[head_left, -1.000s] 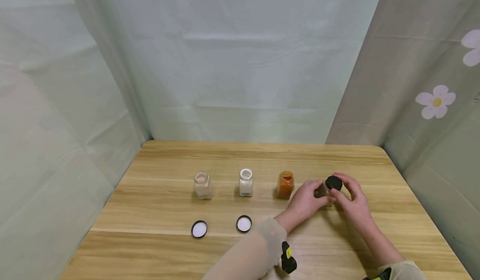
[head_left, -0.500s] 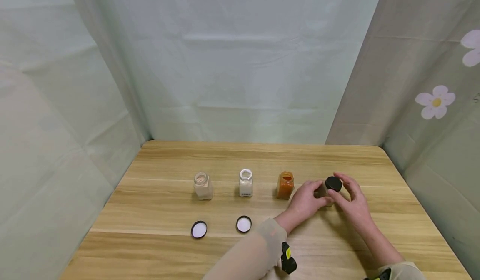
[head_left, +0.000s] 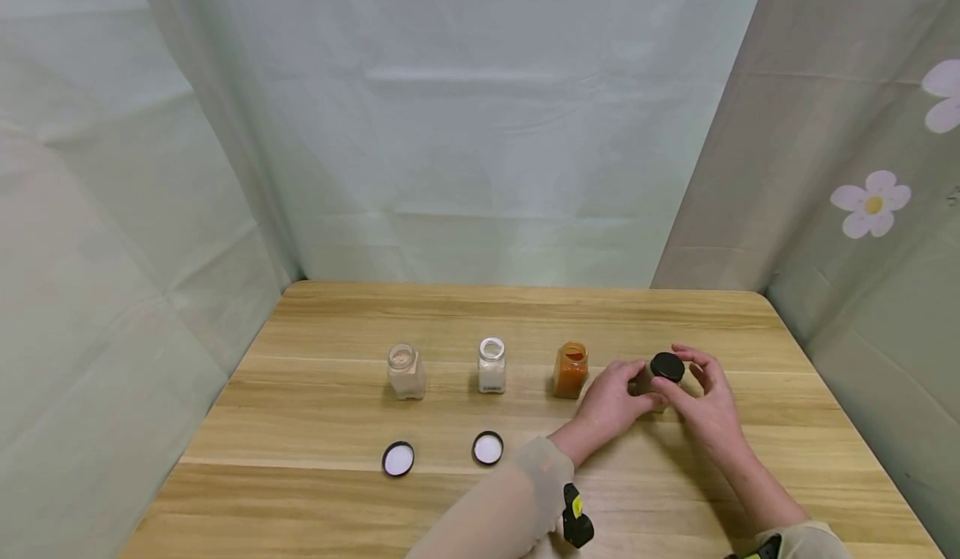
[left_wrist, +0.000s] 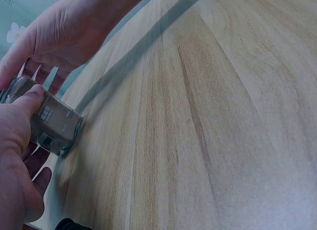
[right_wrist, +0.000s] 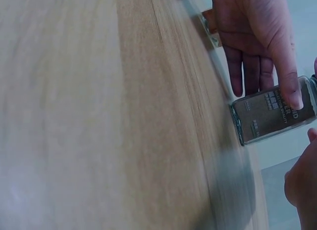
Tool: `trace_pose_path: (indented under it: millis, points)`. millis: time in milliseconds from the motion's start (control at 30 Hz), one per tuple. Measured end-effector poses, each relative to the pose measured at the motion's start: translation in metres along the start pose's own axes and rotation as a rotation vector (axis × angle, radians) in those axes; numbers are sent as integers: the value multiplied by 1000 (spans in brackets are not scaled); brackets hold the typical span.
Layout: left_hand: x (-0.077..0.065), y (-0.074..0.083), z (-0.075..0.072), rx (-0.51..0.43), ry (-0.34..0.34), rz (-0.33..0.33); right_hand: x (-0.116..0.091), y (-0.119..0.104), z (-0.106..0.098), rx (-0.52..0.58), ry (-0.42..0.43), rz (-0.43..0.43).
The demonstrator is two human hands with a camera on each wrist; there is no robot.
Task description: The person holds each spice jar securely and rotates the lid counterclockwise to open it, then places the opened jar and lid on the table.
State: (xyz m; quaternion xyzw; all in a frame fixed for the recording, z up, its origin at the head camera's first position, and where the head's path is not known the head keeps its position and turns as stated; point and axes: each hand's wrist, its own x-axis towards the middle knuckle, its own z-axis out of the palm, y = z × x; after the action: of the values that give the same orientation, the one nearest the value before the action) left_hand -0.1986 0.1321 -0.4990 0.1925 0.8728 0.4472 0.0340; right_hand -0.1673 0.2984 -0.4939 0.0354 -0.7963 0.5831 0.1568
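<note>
A square glass spice jar (head_left: 657, 406) of brownish powder stands at the right of the table under a black lid (head_left: 667, 366). My left hand (head_left: 611, 396) grips the jar's body, its thumb across the printed label (right_wrist: 277, 106) in the right wrist view. My right hand (head_left: 705, 405) holds the lid, thumb at its near edge and bent fingers round the far right side. In the left wrist view, the right hand (left_wrist: 69, 31) comes down from above to the jar's top, which is partly cut off by the frame.
Leftward stand three uncapped jars: an orange-red one (head_left: 571, 373), a white one (head_left: 492, 369) and a beige one (head_left: 407, 373). Two black-rimmed lids, one nearer the middle (head_left: 488, 448) and one farther left (head_left: 398, 459), lie white side up on the wooden table (head_left: 300, 426). Cloth walls (head_left: 480, 126) enclose it.
My right hand's fingers and thumb have shifted slightly round the lid, the thumb going a little left. The left hand and the jar stay in place.
</note>
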Motion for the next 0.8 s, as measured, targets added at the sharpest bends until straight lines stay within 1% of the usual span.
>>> trace_pose_path:
  millis: [300,800]
  points:
    - [0,-1,1,-19,3,-4,0,-2,0,3,5,17]
    - [0,-1,1,-32,0,-2,-1,-1,-1,19,-20,-22]
